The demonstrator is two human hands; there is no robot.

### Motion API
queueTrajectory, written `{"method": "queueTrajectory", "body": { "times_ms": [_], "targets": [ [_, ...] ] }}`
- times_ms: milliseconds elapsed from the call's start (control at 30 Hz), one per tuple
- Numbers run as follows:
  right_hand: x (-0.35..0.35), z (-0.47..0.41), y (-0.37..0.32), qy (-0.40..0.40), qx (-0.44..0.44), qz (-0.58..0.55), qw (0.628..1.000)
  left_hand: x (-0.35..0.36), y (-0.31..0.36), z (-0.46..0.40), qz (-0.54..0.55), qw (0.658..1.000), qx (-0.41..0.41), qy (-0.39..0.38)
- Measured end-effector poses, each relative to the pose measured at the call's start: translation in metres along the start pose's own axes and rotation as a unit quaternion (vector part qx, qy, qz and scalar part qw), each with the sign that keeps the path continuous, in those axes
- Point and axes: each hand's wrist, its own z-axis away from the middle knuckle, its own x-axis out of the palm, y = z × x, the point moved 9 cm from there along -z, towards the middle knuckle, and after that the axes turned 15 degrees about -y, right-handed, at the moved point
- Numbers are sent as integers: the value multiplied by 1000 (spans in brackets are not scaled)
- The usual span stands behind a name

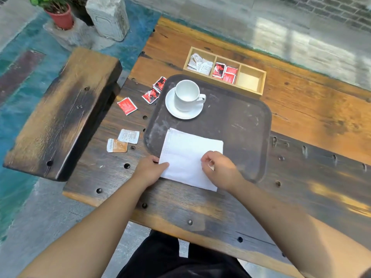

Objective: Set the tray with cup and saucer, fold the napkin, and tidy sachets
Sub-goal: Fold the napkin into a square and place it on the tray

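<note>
A dark tray [236, 125] lies on the wooden table. On its far left stands a white cup [186, 95] on a white saucer [181, 114]. A folded white napkin [186, 155] lies over the tray's near edge. My left hand [149, 170] presses the napkin's near left corner. My right hand [219, 169] pinches the napkin's right edge. Loose sachets lie left of the tray: red ones [154, 91], another red one [126, 105], a white one [128, 136] and an orange one [117, 145].
A wooden box [252, 80] with three compartments stands beyond the tray; white sachets [199, 64] fill the left one, red sachets [224, 72] the middle one. A wooden bench [60, 115] stands at the left. A potted plant [60, 15] sits on the floor.
</note>
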Motion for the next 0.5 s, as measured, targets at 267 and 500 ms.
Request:
{"method": "queueTrajectory", "body": {
  "times_ms": [267,500],
  "targets": [
    [9,40,58,-4,-28,337,941,4,8,6,49,996,65,-23],
    [18,37,52,31,-114,402,908,0,27,20,-244,957,156,-29]
  ]
}}
